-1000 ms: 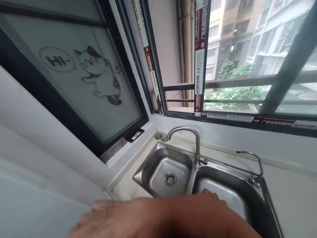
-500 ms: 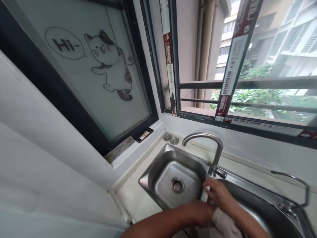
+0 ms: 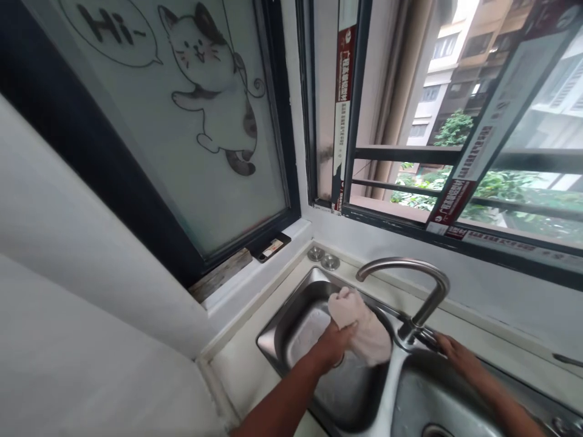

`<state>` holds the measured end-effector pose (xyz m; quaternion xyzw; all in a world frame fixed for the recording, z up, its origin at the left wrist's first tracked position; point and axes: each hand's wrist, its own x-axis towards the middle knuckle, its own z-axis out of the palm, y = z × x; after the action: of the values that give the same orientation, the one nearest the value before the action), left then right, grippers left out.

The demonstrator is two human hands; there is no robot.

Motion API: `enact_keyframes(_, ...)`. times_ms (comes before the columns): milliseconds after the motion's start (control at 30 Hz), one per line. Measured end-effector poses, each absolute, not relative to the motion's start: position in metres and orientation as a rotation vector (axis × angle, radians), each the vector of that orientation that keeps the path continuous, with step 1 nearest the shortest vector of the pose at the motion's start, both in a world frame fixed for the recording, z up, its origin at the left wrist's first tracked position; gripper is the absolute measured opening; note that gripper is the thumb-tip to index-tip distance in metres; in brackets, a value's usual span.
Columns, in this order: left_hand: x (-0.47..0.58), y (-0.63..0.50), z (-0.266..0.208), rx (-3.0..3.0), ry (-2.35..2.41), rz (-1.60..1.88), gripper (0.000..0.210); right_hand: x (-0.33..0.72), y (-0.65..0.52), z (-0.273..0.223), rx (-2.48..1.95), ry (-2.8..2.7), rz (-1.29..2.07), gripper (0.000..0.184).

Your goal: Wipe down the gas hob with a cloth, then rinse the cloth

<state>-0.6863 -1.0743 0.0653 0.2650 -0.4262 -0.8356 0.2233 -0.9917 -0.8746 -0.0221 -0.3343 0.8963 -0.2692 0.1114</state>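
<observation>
My left hand (image 3: pixel 336 345) is closed on a pale, bunched cloth (image 3: pixel 370 335), held over the left basin (image 3: pixel 359 394) of the steel double sink. Part of the cloth hangs to the right of my fingers and partly covers the drain. At the base of the curved steel faucet (image 3: pixel 405 263), my right hand (image 3: pixel 455 357) has its fingers on the faucet handle (image 3: pixel 426 336). The spout points toward the left basin, and no water can be made out coming from it.
Two round metal drain strainers (image 3: pixel 323 257) lie on the counter corner. A dark phone-like object (image 3: pixel 273 247) rests on the left ledge beside a wooden strip (image 3: pixel 221 276). The right basin (image 3: pixel 410 394) sits below my right arm. Framed windows (image 3: pixel 392 212) rise behind.
My hands, together near the divider before, are now apart. My left hand has carried the cloth up over the left basin; my right hand is at the faucet handle. The view has shifted.
</observation>
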Motion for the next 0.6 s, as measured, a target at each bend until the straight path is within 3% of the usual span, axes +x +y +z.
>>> enact_keyframes(233, -0.693, -1.093, 0.078, 0.672, -0.981, -2.321, 0.082, -0.996, -0.882, -0.025, -0.963, 2.572, -0.755, 0.035)
enact_keyframes(600, -0.727, -1.094, 0.068, 0.638, -0.738, -2.42, 0.073, -1.016, -0.87, -0.055, -0.799, 2.643, -0.793, 0.04)
